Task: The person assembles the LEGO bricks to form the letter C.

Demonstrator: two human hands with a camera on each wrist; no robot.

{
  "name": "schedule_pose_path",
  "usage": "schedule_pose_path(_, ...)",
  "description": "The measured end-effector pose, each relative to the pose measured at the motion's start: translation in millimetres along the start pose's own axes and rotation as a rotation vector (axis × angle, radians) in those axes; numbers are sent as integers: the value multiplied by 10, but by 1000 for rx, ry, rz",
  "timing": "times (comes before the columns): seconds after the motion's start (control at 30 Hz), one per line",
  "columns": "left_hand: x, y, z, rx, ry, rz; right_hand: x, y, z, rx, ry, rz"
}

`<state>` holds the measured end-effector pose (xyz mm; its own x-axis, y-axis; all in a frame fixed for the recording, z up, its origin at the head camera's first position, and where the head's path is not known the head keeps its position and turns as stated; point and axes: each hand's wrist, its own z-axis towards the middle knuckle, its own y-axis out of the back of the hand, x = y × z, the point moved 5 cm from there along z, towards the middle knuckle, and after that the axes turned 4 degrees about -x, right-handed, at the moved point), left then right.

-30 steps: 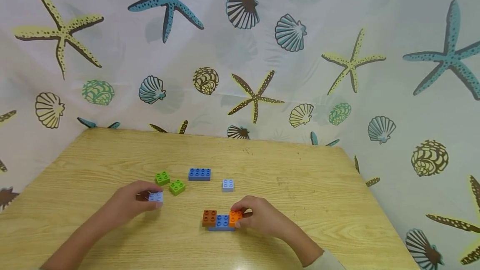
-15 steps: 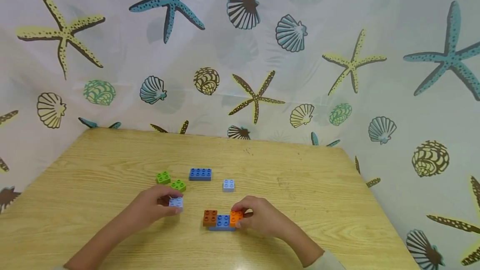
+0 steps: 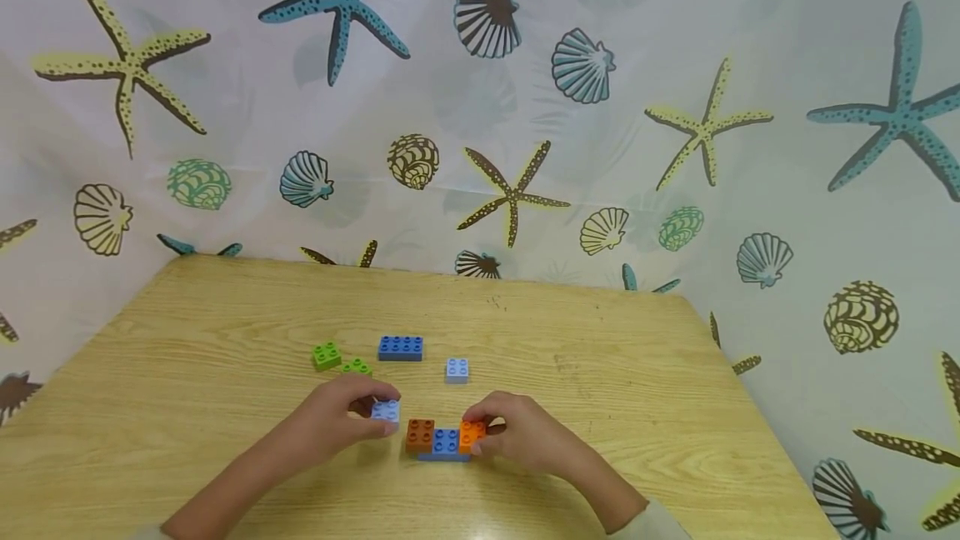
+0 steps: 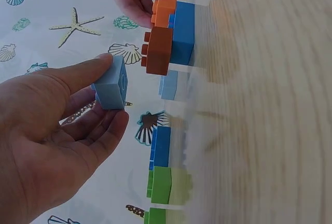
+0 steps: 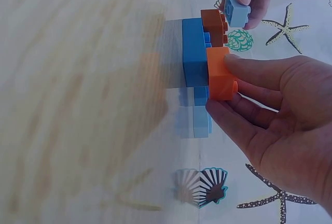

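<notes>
Between thumb and fingers my left hand (image 3: 337, 415) pinches a light blue brick (image 4: 110, 84), held up off the table just left of a small assembly. That assembly is a blue brick (image 3: 446, 442) lying on the table, with a brown-orange brick (image 3: 420, 435) on its left end and an orange brick (image 3: 472, 435) on its right end. Blue studs show between the two. My right hand (image 3: 525, 432) grips the orange brick by its sides, as the right wrist view also shows.
Behind the hands on the wooden table (image 3: 600, 373) lie two green bricks (image 3: 326, 355), a longer blue brick (image 3: 401, 348) and another light blue brick (image 3: 457, 371). The nearer green one is partly hidden by my left hand. A patterned curtain (image 3: 420, 107) surrounds the table's back and sides.
My left hand has carried the light blue brick rightward from beside the green bricks to near the brown-orange brick. The right hand and the assembly have stayed in place.
</notes>
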<state>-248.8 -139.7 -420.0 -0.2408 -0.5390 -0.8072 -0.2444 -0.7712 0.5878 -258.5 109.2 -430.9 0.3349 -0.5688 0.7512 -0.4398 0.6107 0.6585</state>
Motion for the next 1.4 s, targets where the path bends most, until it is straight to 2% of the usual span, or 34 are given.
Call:
schedule_pose_path(0.27, -58, -137, 57, 15, -21, 11, -1, -1, 5, -1, -3, -16)
schedule_pose_path(0.5, -120, -225, 93, 37, -83, 23, 5, -1, 8, 0, -2, -27)
schedule_pose_path(0.97, -145, -329, 138, 40, -41, 20, 12, -1, 15, 0, 4, -9)
schedule_pose_path(1.2, -174, -345, 149, 49, -98, 38, 37, 8, -1, 1, 4, -3)
schedule_pose_path(1.4, -173, -359, 161, 64, -73, 46, 35, 8, 2, 1, 3, -10)
